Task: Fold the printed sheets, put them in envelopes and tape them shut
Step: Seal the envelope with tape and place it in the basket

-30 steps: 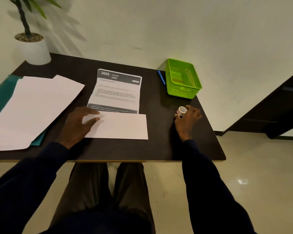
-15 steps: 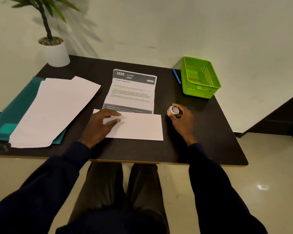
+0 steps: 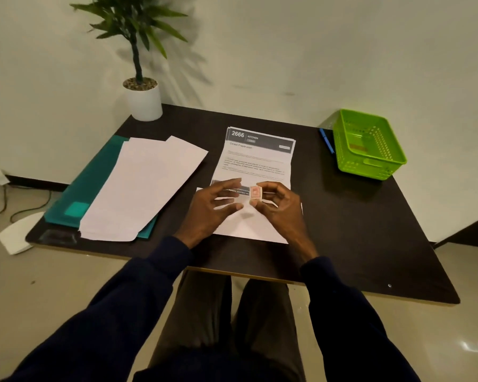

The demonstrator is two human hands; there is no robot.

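Right hand (image 3: 276,208) pinched the small tape roll (image 3: 255,193) at its fingertips, over the white envelope (image 3: 243,230). Left hand (image 3: 213,208) was just left of the roll, fingers loose and spread, gripping nothing. Printed sheet (image 3: 260,158) lay beyond, partly under the hands. Paper stack (image 3: 138,188) on teal folder (image 3: 94,180) at left; green basket (image 3: 370,144) and blue pen (image 3: 327,140) far right.

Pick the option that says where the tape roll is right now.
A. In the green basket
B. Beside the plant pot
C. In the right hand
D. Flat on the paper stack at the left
C: the right hand pinches the tape roll above the envelope, and the left hand is beside it with loose fingers.
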